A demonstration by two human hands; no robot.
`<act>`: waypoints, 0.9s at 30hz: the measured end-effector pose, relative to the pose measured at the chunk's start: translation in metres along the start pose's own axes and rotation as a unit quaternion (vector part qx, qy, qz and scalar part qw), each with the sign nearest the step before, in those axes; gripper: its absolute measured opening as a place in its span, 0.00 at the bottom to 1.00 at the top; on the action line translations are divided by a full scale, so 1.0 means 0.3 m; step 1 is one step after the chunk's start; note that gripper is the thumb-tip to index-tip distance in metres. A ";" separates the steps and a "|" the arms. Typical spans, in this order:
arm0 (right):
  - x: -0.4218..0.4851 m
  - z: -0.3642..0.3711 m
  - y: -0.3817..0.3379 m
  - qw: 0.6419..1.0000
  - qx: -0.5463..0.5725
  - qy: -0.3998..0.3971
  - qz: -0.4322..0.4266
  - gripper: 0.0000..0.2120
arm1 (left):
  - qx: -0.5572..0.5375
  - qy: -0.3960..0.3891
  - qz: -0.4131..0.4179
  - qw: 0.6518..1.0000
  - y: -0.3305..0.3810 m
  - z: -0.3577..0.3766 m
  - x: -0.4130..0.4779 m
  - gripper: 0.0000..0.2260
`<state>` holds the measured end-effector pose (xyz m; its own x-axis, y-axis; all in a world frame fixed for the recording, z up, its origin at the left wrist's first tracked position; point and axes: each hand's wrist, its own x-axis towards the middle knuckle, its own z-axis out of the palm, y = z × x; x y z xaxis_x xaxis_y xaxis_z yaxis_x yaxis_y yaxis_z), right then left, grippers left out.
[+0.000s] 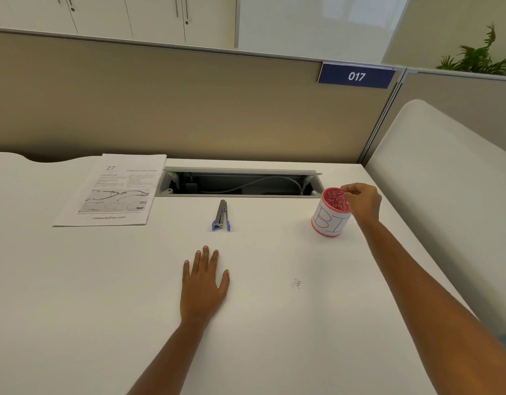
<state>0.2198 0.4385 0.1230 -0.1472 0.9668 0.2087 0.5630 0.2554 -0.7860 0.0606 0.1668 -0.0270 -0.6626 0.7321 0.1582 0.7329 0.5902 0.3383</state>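
The pink cup [330,220] stands by the cable slot's [237,182] right end, the right hand [363,199] pinches at its rim, on what I cannot tell, and the left hand [203,283] lies spread flat before the slot.

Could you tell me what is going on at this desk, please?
A person works at a white desk. Their right hand hovers with pinched fingers over the mouth of a pink cup labelled BI; whether it holds anything is too small to tell. The left hand lies flat on the desk. A blue-handled stapler and a printed document lie untouched beyond it.
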 end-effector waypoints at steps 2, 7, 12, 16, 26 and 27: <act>-0.051 0.013 0.009 1.000 0.003 -0.002 -0.009 0.12 | 0.010 -0.014 -0.001 1.000 0.002 -0.006 0.002 0.28; -0.250 0.067 0.087 0.980 -0.047 -0.191 -0.037 0.09 | 0.010 -0.007 -0.004 1.000 -0.004 0.000 -0.001 0.26; -0.413 0.117 0.163 0.931 -0.170 -0.319 -0.056 0.10 | 0.023 -0.006 -0.006 1.000 -0.002 0.002 0.001 0.25; -0.485 0.126 0.174 0.901 -0.233 -0.350 -0.103 0.14 | 0.027 0.002 -0.003 1.000 -0.002 0.001 0.002 0.25; -0.494 0.139 0.189 0.893 -0.273 -0.307 -0.181 0.10 | 0.026 -0.015 -0.016 0.999 -0.001 -0.010 -0.002 0.29; -0.489 0.141 0.180 0.893 -0.271 -0.313 -0.179 0.10 | 0.025 -0.015 -0.016 0.999 -0.001 -0.009 -0.002 0.30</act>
<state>0.2375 0.3107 0.0254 -0.7266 0.6783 -0.1089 0.6743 0.6737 -0.3024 0.0604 0.1652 -0.0248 -0.6810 0.7224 0.1203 0.7192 0.6287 0.2958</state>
